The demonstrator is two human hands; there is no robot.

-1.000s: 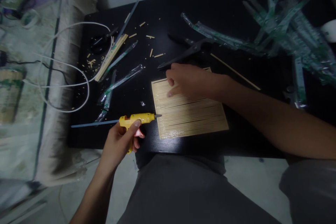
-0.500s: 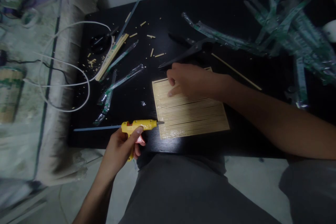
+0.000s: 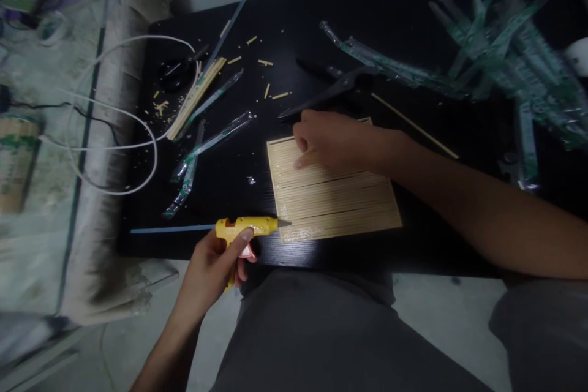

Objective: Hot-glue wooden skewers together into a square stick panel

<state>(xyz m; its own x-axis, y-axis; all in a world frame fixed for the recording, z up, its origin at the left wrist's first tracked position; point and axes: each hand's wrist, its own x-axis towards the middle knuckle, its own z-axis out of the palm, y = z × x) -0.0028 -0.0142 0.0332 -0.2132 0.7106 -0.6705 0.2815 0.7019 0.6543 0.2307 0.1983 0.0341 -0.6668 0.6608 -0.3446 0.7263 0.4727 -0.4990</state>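
Note:
My left hand [image 3: 209, 266] is wrapped around the handle of a yellow hot glue gun [image 3: 245, 226]. A long bluish glue stick [image 3: 172, 229] juts from its back end. The metal nozzle is over the lower left corner of a flat panel of thin wooden sticks [image 3: 340, 199] laid side by side; whether it touches cannot be told. Shiny glue runs along the panel's left side. At the panel's far edge, my right hand [image 3: 333, 138] is closed, its fingers curled over the edge and the thumb down on the sticks. That hand and forearm cover part of the panel.
Large dark shears [image 3: 326, 95] lie beyond the panel, near a single stick [image 3: 416, 125]. Plastic wrappers [image 3: 509, 43] pile up at right. Leftward are a stick bundle [image 3: 196, 98], scissors [image 3: 174, 73], a looped white cable [image 3: 149, 128] and scattered stick offcuts.
The glue gun in my left hand has shifted slightly right and toward me, its nozzle moving down along the panel's left side. My right hand stays in place on the panel.

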